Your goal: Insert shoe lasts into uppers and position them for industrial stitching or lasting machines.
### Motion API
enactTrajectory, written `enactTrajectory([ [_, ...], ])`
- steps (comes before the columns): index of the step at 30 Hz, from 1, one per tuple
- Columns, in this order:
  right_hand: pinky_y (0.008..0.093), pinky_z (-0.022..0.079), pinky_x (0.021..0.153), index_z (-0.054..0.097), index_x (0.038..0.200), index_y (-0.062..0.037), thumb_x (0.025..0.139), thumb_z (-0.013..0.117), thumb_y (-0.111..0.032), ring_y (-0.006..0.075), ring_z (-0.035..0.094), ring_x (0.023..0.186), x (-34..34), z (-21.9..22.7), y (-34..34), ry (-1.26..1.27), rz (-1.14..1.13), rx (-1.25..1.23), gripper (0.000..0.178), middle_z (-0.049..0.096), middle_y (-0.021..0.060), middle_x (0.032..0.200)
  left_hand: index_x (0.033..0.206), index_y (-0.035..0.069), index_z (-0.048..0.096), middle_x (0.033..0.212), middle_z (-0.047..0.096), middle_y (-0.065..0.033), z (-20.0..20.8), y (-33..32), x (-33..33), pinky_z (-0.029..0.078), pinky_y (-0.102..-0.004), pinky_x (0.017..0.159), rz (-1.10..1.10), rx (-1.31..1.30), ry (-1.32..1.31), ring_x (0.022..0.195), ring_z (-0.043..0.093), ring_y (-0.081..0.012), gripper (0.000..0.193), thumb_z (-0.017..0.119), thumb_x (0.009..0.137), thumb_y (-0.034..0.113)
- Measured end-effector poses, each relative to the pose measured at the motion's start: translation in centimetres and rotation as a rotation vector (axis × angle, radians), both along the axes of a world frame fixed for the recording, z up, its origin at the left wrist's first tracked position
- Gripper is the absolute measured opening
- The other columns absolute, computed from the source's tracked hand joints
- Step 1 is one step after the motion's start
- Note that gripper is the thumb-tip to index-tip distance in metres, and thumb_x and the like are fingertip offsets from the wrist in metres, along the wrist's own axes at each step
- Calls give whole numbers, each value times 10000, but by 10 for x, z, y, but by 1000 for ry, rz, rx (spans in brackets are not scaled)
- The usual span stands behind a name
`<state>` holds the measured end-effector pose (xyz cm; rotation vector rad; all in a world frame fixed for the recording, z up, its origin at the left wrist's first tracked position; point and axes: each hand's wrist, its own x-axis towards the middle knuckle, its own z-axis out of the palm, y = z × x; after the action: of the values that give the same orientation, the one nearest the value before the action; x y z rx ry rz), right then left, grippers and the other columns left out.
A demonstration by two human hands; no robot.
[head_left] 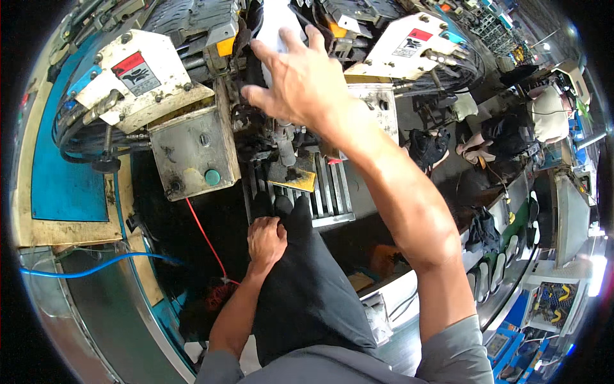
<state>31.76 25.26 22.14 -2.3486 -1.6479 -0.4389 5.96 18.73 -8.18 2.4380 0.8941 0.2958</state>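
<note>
The white piece (275,14) is at the top middle, standing in the gap between the two halves of a grimy machine. It is narrow, smooth and plain, so bright that its surface detail washes out (its upper end runs past the edge of the view). A further strip of white shows lower down, between the thumb and first finger of the right hand (300,80). Dark, curved parts flank it closely on both sides.

The two hands are well apart. The right one reaches over the white piece with fingers spread; whether the fingertips press on it, I cannot tell. The left hand (267,240) rests on the dark trousers (304,288), its fingers loosely curled (whether they close on anything, I cannot tell).

Below the white piece are a worn yellow-edged plate (308,182) and metal slats (336,192). A scuffed metal box (192,150) with a green button (212,177) sits to the left.
</note>
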Motion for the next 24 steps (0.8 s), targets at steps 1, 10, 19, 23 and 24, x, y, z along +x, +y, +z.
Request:
enactTrajectory([
  [1,585,391,1271,585,1566,-146,949,732,-592,523,530,1426,13,-2,12,-69,37,53,775,615,263,1467,1109,54,790,1120,771,-158,-2,0,2,532,-520,1033,-3,17,-3,1124,701,-370,246,713,926,200],
  [10,559,409,1255,663,1487,-55,932,717,-514,361,663,1319,38,23,43,-79,97,77,723,740,249,1266,1120,81,789,1103,773,-116,-1,8,5,536,-510,998,-31,28,10,1115,701,-337,244,726,922,211],
  [19,528,552,1136,750,1399,-65,924,806,-530,513,542,1448,18,73,56,81,-78,-267,667,628,237,1512,1077,82,778,1069,762,-133,-7,-1,-2,552,-528,940,-51,23,-90,1063,704,-365,202,736,905,179],
  [23,555,553,1094,785,1313,-83,951,744,-492,465,604,1386,11,36,31,89,-57,-11,548,665,238,1462,1060,73,767,1053,747,-176,-12,-1,-1,559,-538,911,-76,-8,15,1039,698,-407,178,710,916,160],
  [24,562,575,1047,792,1261,-79,961,729,-473,444,655,1323,5,16,35,55,-63,-3,499,690,246,1407,1058,67,764,1043,743,-188,-2,4,2,559,-540,910,-50,-7,74,1035,695,-421,175,701,920,153],
])
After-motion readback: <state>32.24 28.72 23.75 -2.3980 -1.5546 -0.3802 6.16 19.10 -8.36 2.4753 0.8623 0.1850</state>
